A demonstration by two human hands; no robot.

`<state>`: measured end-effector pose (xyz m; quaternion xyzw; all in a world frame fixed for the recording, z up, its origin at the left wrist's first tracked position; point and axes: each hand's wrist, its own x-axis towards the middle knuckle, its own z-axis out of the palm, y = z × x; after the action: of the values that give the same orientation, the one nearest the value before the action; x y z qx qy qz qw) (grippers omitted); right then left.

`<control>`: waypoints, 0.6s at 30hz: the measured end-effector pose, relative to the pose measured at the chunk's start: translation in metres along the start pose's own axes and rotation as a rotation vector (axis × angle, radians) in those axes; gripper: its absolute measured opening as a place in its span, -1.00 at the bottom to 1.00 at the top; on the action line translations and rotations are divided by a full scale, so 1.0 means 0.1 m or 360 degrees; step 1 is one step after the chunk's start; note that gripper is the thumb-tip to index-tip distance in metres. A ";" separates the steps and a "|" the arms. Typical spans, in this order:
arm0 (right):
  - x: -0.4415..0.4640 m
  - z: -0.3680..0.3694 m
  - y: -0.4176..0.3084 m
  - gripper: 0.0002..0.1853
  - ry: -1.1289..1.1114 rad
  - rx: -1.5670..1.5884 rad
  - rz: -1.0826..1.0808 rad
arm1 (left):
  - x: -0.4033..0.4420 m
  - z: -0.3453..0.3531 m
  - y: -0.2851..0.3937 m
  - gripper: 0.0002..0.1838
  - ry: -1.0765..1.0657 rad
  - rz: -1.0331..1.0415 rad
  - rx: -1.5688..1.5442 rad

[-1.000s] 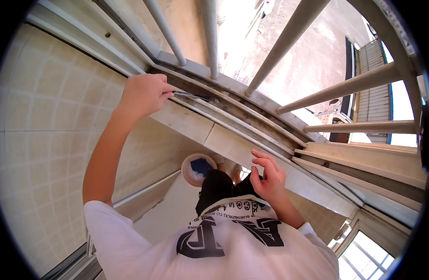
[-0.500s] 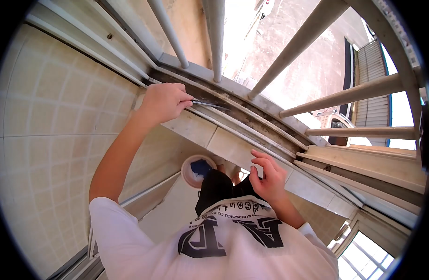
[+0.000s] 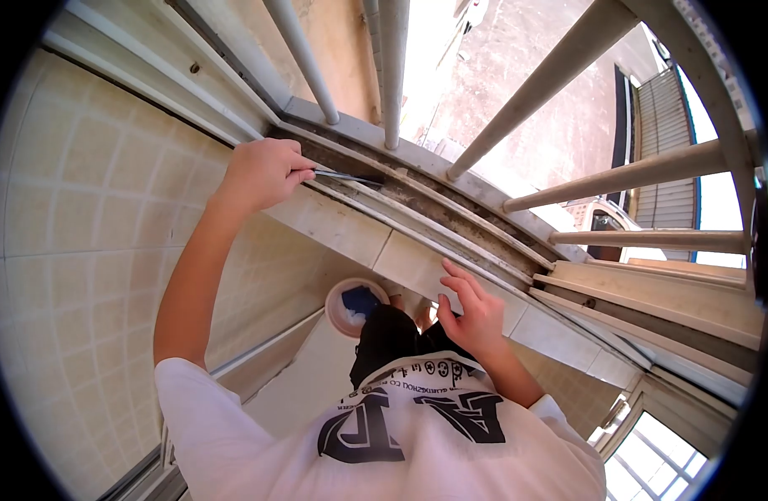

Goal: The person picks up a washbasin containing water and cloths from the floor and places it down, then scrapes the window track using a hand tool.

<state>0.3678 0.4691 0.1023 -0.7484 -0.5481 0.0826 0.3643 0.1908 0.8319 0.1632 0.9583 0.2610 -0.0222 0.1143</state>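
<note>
My left hand (image 3: 267, 174) is closed in a pinch at the left end of the window sill. Out of its fingertips sticks a thin grey stick-like tool (image 3: 344, 175), lying along the window track (image 3: 434, 201). The tool's far end reaches into the track, too dark and small to name. Dark dirt lines the track's groove. My right hand (image 3: 474, 316) hovers near the tiled ledge (image 3: 407, 258), holding nothing, its fingers loosely apart.
Metal bars (image 3: 530, 92) stand beyond the track, with paved ground outside. A tiled wall (image 3: 91, 200) rises on the left. Below the ledge, a pink basin (image 3: 337, 317) with a blue cloth (image 3: 360, 300) sits by my feet. A window frame (image 3: 659, 309) lies at right.
My left hand has moved left and slightly up along the track, drawing the tool with it. My right hand has shifted slightly left and up.
</note>
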 end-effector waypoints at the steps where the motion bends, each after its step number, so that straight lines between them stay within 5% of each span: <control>1: 0.00 0.01 0.00 -0.80 0.0001 -0.0002 -0.0003 | 0.03 0.05 0.08 -0.81 -0.0016 0.0100 -0.0025; 3: 0.01 0.02 -0.03 -0.79 -0.0009 0.0030 0.0002 | 0.12 0.17 0.31 -0.81 -0.0045 0.0297 -0.0077; 10: 0.02 -0.11 -0.09 -0.80 -0.0074 0.0032 0.0207 | 0.07 -0.06 0.05 -0.82 -0.0030 -0.0001 -0.0026; 13: 0.07 -0.04 -0.14 -0.78 -0.0044 0.0050 0.0092 | 0.09 0.13 0.40 -0.83 0.0020 0.0219 -0.0004; 18: 0.26 0.00 -0.23 -0.76 -0.0117 0.0133 -0.0011 | -0.15 -0.05 0.24 -0.80 0.0118 -0.0028 -0.0098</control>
<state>0.3606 0.4954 0.1246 -0.7272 -0.5596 0.1316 0.3751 0.1901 0.8051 0.1746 0.9521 0.2741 0.0202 0.1337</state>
